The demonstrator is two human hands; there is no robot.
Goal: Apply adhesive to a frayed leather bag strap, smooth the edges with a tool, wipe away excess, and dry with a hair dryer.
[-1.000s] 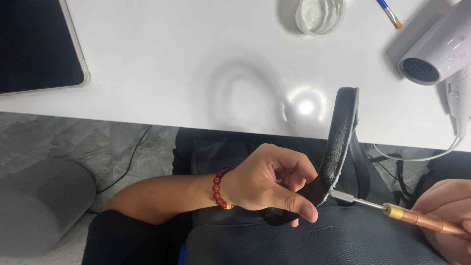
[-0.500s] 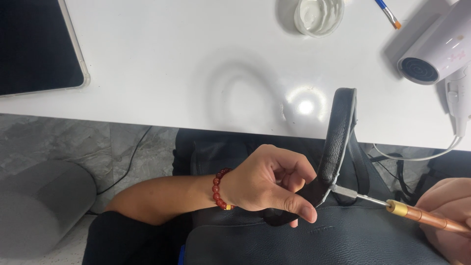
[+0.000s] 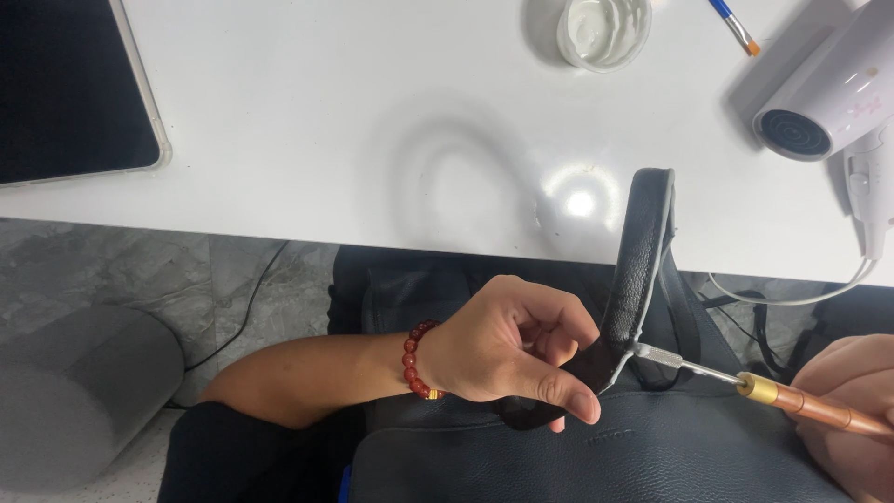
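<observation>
My left hand [image 3: 507, 354], with a red bead bracelet [image 3: 413, 359] on the wrist, pinches the lower end of a black leather bag strap [image 3: 641, 251] that arches up over the table edge. The strap's edge carries a pale grey coating. My right hand [image 3: 852, 410] at the lower right holds a tool with a wooden handle and brass collar [image 3: 801, 402]; its metal tip [image 3: 652, 354] touches the strap edge just right of my left thumb. The black leather bag [image 3: 605, 456] lies in my lap below both hands.
On the white table [image 3: 372, 140] stand a small glass dish of pale paste [image 3: 603, 28], a blue-handled brush [image 3: 731, 23], a white hair dryer [image 3: 833, 102] with its cord, and a dark tablet [image 3: 65, 93] at the left. Grey floor shows below.
The tool's tip has slid slightly left and down along the strap edge toward my left thumb. My left hand keeps its grip.
</observation>
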